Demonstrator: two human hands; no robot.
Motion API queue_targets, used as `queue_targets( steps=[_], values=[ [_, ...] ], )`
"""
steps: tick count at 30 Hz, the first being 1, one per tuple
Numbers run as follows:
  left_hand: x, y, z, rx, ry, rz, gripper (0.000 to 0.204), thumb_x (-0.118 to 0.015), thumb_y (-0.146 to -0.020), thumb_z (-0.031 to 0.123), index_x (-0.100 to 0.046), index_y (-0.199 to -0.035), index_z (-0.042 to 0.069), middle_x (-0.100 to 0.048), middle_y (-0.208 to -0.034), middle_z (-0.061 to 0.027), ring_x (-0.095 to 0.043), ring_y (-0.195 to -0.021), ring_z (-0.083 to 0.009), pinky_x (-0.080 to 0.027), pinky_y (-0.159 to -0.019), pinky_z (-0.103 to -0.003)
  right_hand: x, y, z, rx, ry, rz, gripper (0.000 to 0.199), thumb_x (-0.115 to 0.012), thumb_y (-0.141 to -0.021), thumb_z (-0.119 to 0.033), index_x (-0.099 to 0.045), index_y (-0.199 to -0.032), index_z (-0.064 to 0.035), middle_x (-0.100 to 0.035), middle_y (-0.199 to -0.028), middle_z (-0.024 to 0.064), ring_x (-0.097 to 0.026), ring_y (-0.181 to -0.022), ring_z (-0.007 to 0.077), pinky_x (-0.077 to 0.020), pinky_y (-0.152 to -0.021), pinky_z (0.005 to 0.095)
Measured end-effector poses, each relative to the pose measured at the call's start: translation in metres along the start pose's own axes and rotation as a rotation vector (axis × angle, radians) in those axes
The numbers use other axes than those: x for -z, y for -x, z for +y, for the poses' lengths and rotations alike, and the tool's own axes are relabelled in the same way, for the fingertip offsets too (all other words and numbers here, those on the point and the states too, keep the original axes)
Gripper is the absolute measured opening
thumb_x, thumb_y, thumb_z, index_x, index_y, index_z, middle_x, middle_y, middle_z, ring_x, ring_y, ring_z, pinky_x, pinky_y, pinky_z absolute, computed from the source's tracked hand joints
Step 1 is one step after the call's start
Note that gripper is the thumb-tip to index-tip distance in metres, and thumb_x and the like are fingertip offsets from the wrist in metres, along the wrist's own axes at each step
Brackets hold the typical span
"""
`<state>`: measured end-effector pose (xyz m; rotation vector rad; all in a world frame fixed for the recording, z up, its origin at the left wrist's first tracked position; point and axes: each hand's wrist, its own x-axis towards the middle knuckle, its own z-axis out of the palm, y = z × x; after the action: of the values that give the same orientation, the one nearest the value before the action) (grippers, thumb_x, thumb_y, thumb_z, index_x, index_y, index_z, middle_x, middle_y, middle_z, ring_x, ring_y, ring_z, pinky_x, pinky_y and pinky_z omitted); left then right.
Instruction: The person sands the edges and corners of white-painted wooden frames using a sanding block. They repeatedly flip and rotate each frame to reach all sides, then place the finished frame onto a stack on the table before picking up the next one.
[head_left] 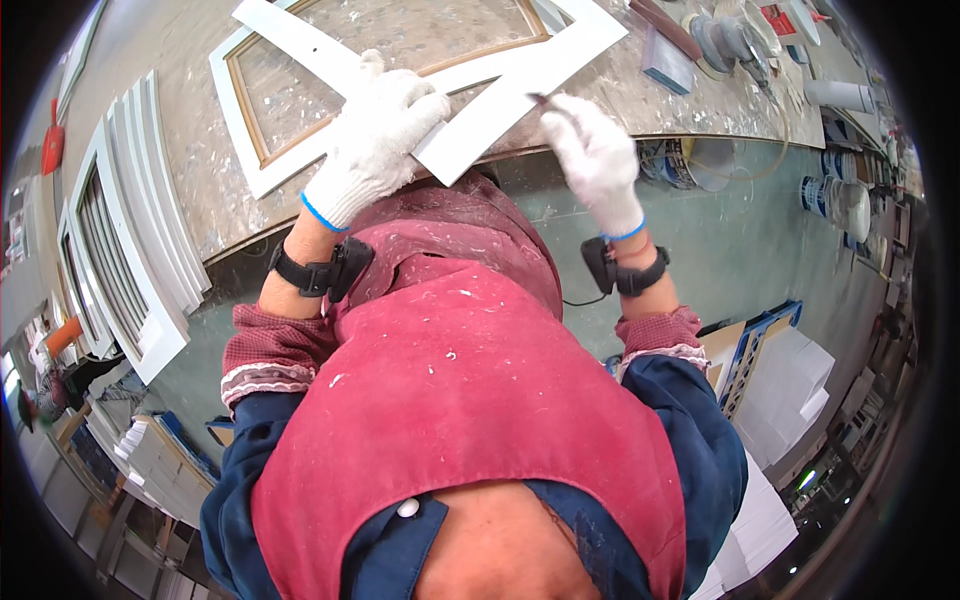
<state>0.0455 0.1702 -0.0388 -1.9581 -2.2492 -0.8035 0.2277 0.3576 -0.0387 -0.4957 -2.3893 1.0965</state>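
Note:
My left hand (385, 130), in a white knit glove with a blue cuff, curls over the near end of a white frame (520, 95). That frame lies at an angle across another white frame (235, 115) with a brown inner edge, both on the worktable. In the same kind of glove, my right hand (595, 160) is closed just right of the upper frame's bar. A small dark-tipped tool (540, 100) sticks out from its fingers over the bar's edge; blur hides its kind.
White frames (130, 220) lean in a row at the left. On the paint-flecked table (730, 110) at the right lie a blue-grey block (668, 60) and stacked round discs (725, 42). Buckets (835, 200) stand on the green floor, with white boards (785, 385) at lower right.

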Motion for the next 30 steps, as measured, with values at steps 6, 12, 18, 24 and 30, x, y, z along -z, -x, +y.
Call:
queue_targets(
  steps=[6,12,18,24,30],
  values=[
    [-0.004,0.011,0.005,-0.008,-0.069,-0.023,0.028,-0.069,-0.070,0.009,-0.061,-0.098,0.013,-0.060,-0.090,-0.0059,-0.059,-0.094,-0.0297,-0.033,-0.106,-0.057,0.040,-0.052,0.105,-0.110,0.520,0.259,0.042,-0.055,-0.096,-0.045,-0.067,-0.114,-0.0086,-0.071,-0.100,0.0178,-0.069,-0.090,0.0359,-0.0529,-0.080,0.0424],
    [0.001,0.014,0.009,0.060,-0.027,-0.052,0.022,-0.065,-0.075,0.009,-0.064,-0.097,0.013,-0.062,-0.088,-0.0060,-0.062,-0.092,-0.0284,-0.035,-0.106,-0.055,0.035,-0.049,0.079,-0.301,0.090,0.377,0.032,-0.063,-0.095,-0.031,-0.065,-0.112,-0.0039,-0.064,-0.075,0.0051,-0.058,-0.062,0.0153,-0.0475,-0.058,0.0312],
    [-0.013,0.002,0.027,0.030,0.021,0.173,0.013,-0.061,-0.078,0.014,-0.063,-0.091,0.013,-0.058,-0.080,-0.0054,-0.061,-0.083,-0.0296,-0.039,-0.103,-0.056,-0.028,0.006,0.027,-0.637,-0.585,0.338,0.023,-0.062,-0.097,-0.024,-0.055,-0.100,-0.0027,-0.050,-0.065,-0.0017,-0.043,-0.044,0.0059,-0.0348,-0.036,0.0234],
    [-0.012,0.001,0.027,0.040,0.079,-0.023,0.028,-0.068,-0.072,0.015,-0.062,-0.099,0.010,-0.060,-0.093,-0.0084,-0.060,-0.094,-0.0302,-0.036,-0.106,-0.056,-0.033,0.010,0.002,-0.622,-0.739,0.310,0.018,-0.064,-0.095,-0.019,-0.051,-0.097,-0.0050,-0.047,-0.063,-0.0034,-0.038,-0.042,0.0037,-0.0316,-0.036,0.0213],
    [-0.003,0.032,-0.087,0.932,0.081,0.701,0.067,-0.078,-0.073,0.033,-0.055,-0.124,-0.003,-0.061,-0.114,-0.0176,-0.061,-0.106,-0.0314,-0.050,-0.094,-0.041,-0.038,0.014,0.024,-0.715,-0.744,0.305,0.024,-0.068,-0.091,-0.015,-0.050,-0.101,-0.0032,-0.049,-0.064,-0.0009,-0.039,-0.040,0.0041,-0.0320,-0.034,0.0215]
  ],
)
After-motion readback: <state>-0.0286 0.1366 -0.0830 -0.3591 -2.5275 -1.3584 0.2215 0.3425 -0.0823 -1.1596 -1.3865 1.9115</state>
